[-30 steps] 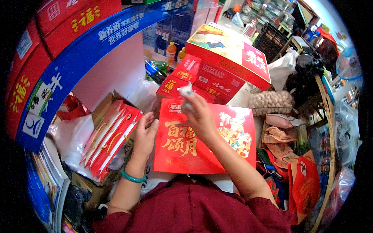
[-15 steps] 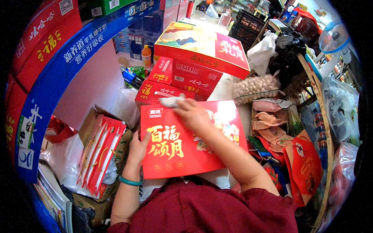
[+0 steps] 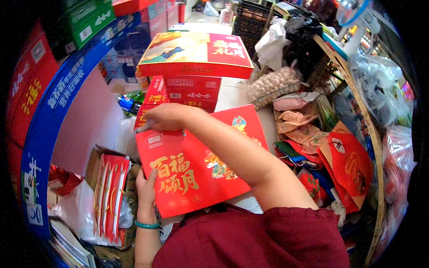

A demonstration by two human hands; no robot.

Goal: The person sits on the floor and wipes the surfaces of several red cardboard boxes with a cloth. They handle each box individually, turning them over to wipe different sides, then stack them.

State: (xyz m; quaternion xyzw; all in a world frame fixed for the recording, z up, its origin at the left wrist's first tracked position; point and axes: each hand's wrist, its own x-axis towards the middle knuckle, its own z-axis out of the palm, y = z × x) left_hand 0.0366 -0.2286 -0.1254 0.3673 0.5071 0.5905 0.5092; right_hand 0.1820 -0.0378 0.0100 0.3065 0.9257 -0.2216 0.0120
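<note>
A flat red gift box (image 3: 192, 152) with gold lettering and a colourful picture lies tilted in front of my body. At its left edge my left hand (image 3: 145, 185) grips the side, thumb on top and a green bangle on the wrist. My right arm reaches across the box. Near its far left corner, my right hand (image 3: 164, 118) is closed around a whitish cloth (image 3: 145, 127), mostly hidden by the fingers. Just beyond stand stacked red cartons (image 3: 192, 91), topped by another gift box (image 3: 178, 48) in red and gold.
On the left, an open cardboard carton holds red and white paper bags (image 3: 109, 192), beside a blue-edged display panel (image 3: 38, 147). A net sack of pale round produce (image 3: 275, 85) lies to the right, near red gift bags (image 3: 346, 165). A wooden edge (image 3: 364, 105) runs along the right.
My right hand has moved left and nearer with the cloth, from the box's far edge to its far left corner. My left hand still holds the left side. The whole view has shifted.
</note>
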